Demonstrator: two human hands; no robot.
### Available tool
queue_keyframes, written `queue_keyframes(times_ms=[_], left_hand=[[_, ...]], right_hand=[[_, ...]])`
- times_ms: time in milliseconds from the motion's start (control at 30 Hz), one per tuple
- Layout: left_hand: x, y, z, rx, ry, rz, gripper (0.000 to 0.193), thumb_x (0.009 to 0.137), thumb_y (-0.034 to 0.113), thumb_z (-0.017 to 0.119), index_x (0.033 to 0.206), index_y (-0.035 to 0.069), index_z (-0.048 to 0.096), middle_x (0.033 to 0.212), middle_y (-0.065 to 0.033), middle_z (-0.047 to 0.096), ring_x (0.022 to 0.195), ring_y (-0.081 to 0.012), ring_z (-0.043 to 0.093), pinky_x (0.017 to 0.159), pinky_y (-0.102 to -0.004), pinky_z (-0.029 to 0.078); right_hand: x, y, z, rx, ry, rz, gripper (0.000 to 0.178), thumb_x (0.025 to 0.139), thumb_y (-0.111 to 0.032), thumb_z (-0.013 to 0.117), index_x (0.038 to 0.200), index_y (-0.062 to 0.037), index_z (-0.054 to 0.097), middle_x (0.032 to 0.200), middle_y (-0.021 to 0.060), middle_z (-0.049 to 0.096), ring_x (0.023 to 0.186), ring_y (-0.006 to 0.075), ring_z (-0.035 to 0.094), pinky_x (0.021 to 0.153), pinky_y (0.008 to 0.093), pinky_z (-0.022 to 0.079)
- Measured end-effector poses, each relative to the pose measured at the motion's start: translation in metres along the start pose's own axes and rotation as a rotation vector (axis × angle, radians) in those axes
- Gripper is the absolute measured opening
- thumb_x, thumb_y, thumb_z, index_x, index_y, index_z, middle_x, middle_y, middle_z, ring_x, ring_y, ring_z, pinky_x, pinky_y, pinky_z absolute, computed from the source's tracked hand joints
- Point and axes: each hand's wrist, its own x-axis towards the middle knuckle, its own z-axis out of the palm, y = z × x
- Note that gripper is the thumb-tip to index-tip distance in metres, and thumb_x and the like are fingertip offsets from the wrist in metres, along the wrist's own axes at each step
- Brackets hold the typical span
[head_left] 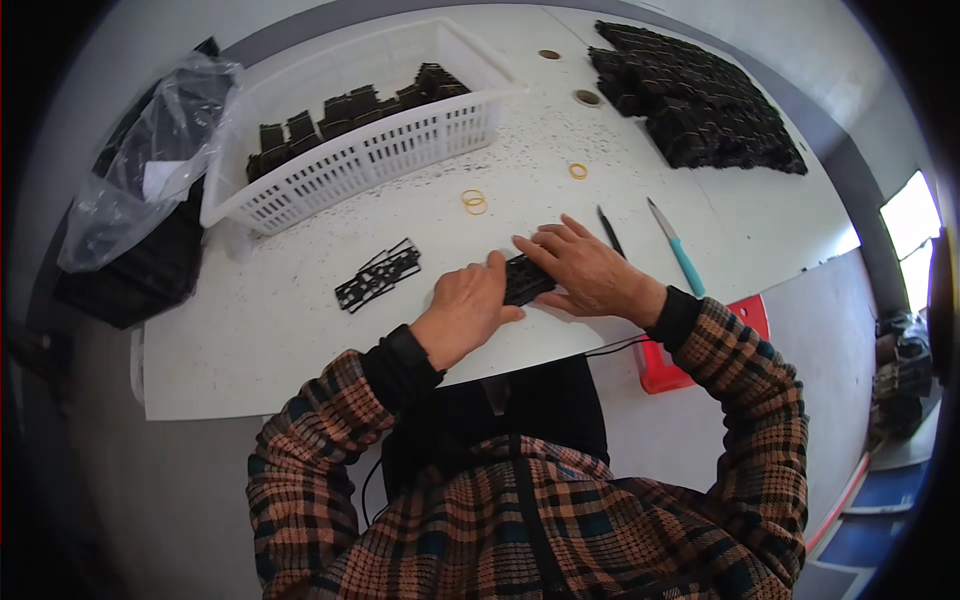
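Observation:
Between my two hands, close to the table's near edge, is a stack of flat black perforated plastic pieces (526, 279). My left hand (466, 308) grips its left end, thumb on the near side. The right end is held by my right hand (590, 268), with fingers over the far side and thumb on the near side. To the left of my left hand, several similar black pieces (378, 274) lie fanned out loosely on the white table (270, 350). Just beyond my hands lie thin yellow rubber bands (474, 203), and another rubber band (578, 171) sits farther right.
A white slatted crate (370, 150) holds banded black bundles at the far left. More bundles (700, 95) are piled far right. A black pen-like tool (610, 232) and a teal-handled knife (678, 248) lie right. A red plastic container (665, 368) is below the edge; a bag-lined black bin (140, 240) stands left.

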Motion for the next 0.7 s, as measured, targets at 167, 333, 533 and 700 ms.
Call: queue_keyframes(times_ms=[167, 333, 533, 700], left_hand=[[-0.008, 0.01, -0.015, 0.021, -0.033, -0.041, 0.075, 0.076, 0.043, 0.076, 0.121, -0.007, 0.042, 0.095, -0.0243, 0.06, 0.082, -0.0364, 0.065, 0.067, -0.0414, 0.053], [-0.029, -0.001, -0.033, -0.005, -0.007, -0.05, 0.079, 0.073, 0.043, 0.078, 0.125, -0.005, 0.043, 0.102, -0.0231, 0.056, 0.089, -0.0364, 0.063, 0.071, -0.0411, 0.053], [-0.056, -0.087, -0.037, 0.208, 0.168, -0.24, 0.061, 0.07, 0.035, 0.081, 0.109, -0.004, 0.054, 0.107, -0.0192, 0.055, 0.096, -0.035, 0.055, 0.084, -0.0427, 0.046], [-0.065, -0.121, -0.025, 0.122, 0.213, -0.287, 0.042, 0.072, 0.025, 0.079, 0.093, -0.001, 0.054, 0.099, -0.0168, 0.055, 0.091, -0.0341, 0.054, 0.075, -0.0447, 0.044]], right_hand=[[-0.002, -0.002, -0.006, -0.002, -0.062, 0.021, 0.082, 0.081, -0.036, 0.072, 0.145, -0.0037, 0.032, 0.13, 0.0188, 0.049, 0.124, 0.0346, 0.047, 0.112, 0.0522, 0.03], [-0.002, -0.013, -0.017, 0.013, 0.026, 0.026, 0.08, 0.084, -0.04, 0.067, 0.145, -0.0035, 0.031, 0.134, 0.0188, 0.047, 0.127, 0.0353, 0.044, 0.112, 0.0534, 0.029], [-0.015, -0.051, -0.04, 0.061, 0.072, 0.058, 0.081, 0.084, -0.043, 0.066, 0.145, -0.0032, 0.031, 0.135, 0.0185, 0.047, 0.128, 0.0362, 0.043, 0.112, 0.0545, 0.028], [-0.018, -0.089, -0.034, 0.18, 0.124, 0.032, 0.08, 0.084, -0.04, 0.068, 0.145, -0.0024, 0.033, 0.134, 0.0185, 0.049, 0.126, 0.0366, 0.045, 0.111, 0.0541, 0.03]])
